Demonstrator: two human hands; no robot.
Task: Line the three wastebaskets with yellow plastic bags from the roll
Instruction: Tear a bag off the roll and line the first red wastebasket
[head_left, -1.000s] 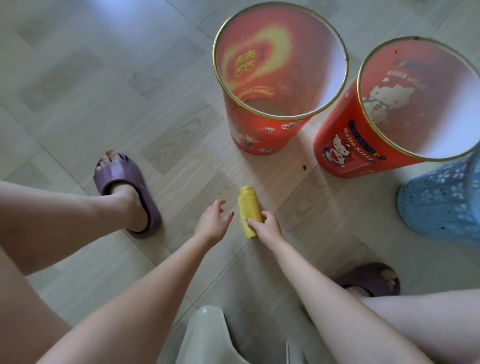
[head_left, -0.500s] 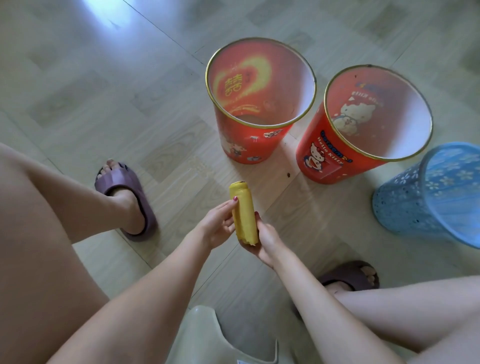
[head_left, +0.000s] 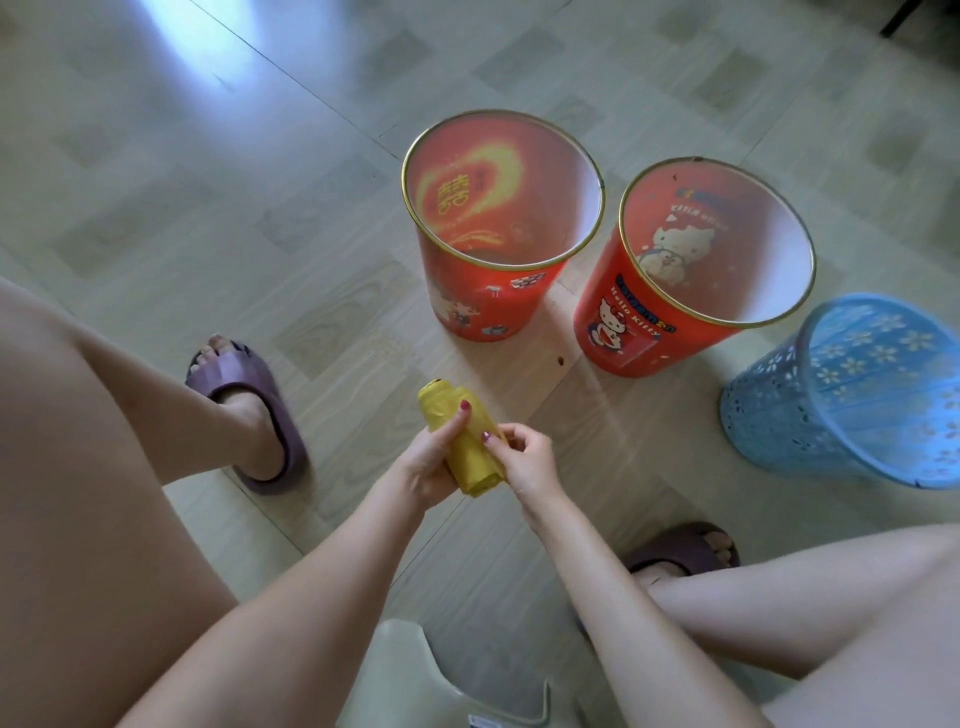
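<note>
Both hands grip one thing: the left hand (head_left: 428, 460) is wrapped round the roll of yellow plastic bags (head_left: 462, 441), thumb laid along its upper side, while the right hand (head_left: 524, 462) pinches the loose film at the roll's right flank with thumb and forefinger. That roll is held in the air above the tiled floor (head_left: 260, 182), just below the middle of the view, tilted so one end points to 11 o'clock and the other to 5 o'clock. Its plastic is bright yellow, thin and creased, bunched at the lower end.

From the roll, by size: the red Hello Kitty wastebasket (head_left: 639, 332) stands at 2 o'clock, gold-rimmed and unlined, with a cartoon cat and lettering on its side. The red wastebasket with a gold double-happiness emblem (head_left: 483, 301) stands at 12 o'clock, just beside the first, also unlined. The blue perforated wastebasket (head_left: 779, 421), patterned with flower cutouts, sits at 3 o'clock, near the Hello Kitty one. A pale plastic stool (head_left: 415, 670) shows at 6 o'clock. One purple slipper (head_left: 270, 415) is at 9 o'clock, the other purple slipper (head_left: 680, 551) at 4 o'clock.
</note>
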